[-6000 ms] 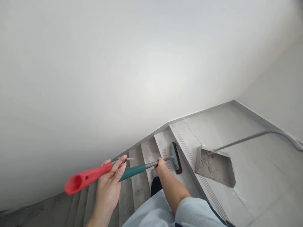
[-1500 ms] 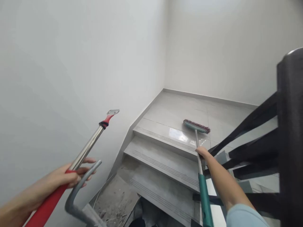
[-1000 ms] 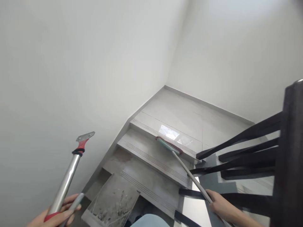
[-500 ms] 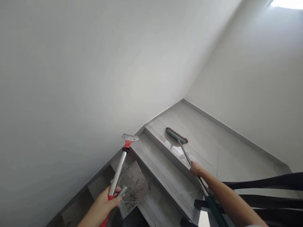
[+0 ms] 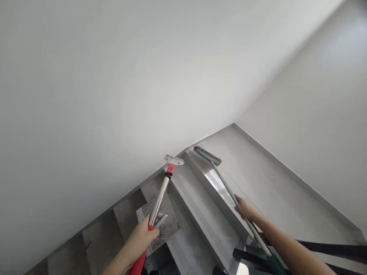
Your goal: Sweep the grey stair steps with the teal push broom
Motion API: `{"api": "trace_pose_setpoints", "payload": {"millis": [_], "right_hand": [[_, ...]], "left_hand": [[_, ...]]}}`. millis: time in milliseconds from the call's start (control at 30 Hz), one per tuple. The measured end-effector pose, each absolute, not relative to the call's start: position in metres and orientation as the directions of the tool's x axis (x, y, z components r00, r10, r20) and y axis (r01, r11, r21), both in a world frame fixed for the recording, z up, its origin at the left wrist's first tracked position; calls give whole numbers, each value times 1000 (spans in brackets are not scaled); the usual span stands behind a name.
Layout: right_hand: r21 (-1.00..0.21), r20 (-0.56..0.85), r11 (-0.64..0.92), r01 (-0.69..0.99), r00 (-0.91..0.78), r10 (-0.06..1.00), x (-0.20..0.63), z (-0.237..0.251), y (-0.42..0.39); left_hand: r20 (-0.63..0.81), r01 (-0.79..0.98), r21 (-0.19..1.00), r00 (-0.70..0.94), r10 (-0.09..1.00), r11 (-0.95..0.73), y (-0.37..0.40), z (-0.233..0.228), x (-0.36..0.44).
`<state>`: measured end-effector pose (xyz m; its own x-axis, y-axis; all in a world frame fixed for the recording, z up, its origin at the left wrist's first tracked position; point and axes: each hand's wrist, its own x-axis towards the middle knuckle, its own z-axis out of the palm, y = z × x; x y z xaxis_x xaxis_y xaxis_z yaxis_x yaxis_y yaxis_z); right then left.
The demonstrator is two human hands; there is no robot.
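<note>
Both hands clenched: left (image 5: 145,236) grips scraper (image 5: 160,193) w/ dustpan handle (image 5: 160,220), right (image 5: 243,208) grips broom (image 5: 220,177).

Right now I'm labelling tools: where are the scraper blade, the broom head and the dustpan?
scraper blade (image 5: 174,160), head view, flat metal edge.
broom head (image 5: 207,155), head view, green back above the bristles.
dustpan (image 5: 169,227), head view, dusty tray.

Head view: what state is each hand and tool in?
Left hand: closed around scraper and dustpan handle.
Scraper: held, blade up.
Dustpan: dirty, debris inside.
Right hand: closed on broom shaft.
Broom: head at the landing's edge.
</note>
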<state>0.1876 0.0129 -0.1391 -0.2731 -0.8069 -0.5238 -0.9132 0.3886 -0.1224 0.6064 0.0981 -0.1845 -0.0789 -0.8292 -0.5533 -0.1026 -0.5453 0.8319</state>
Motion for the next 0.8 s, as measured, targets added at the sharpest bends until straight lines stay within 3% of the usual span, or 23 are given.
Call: {"api": "trace_pose_setpoints", "payload": {"millis": [167,267,367,467,567,667,800], "right_hand": [[13,-559,291,-957,-249,-791,231,-182,-44],[-113,-671,246,-963,-109,-734,228,-175,3],[-291,-775,392,-873,-25,-631,216,-154,72],[-324,-814,543,-775,-64,-577,219,-155,108],[-307,-788,610,-730,-164,-593,245,-187,88],[-227,-733,545,-807,-227,-641,292,-227,38],[-108,-751,287,-952,-111,-651,342,-254,17]], "left_hand": [[-534,-97,843,-51,-844,-528,111,-185,621],[-524,-100,850,-47,-850,-518,120,-190,635],[-513,-83,857,-60,-856,-508,128,-198,648],[-512,-94,857,-32,-858,-507,130,-206,656],[-504,-133,853,36,-863,-504,128,-210,660],[-509,-169,843,62,-859,-511,131,-210,664],[-536,-193,818,87,-840,-542,139,-210,675]]}}
